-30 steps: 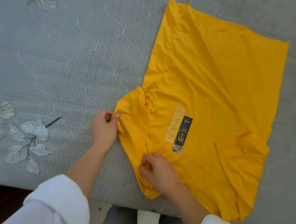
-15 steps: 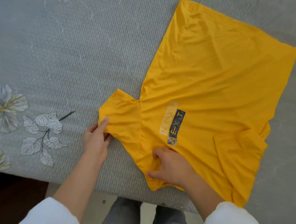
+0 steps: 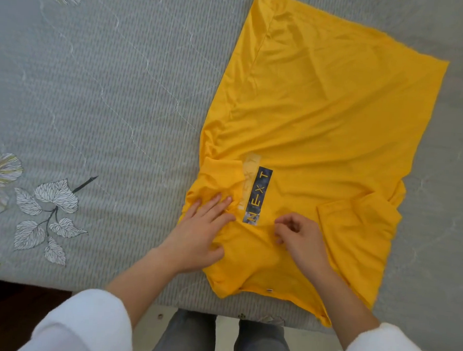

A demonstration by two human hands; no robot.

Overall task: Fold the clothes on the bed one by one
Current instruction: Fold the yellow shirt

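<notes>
On yellow T-shirt (image 3: 323, 113), left hand (image 3: 196, 238) flat.

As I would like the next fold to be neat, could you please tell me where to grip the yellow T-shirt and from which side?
Probably pinch the yellow T-shirt at its two shoulder corners beside the collar edge, coming from the near side of the bed. Both sleeves lie folded in, so nothing loose should trail, and that end lies closest.

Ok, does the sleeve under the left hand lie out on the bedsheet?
No, the sleeve is folded inward onto the yellow T-shirt, left hand flat on it.
</notes>
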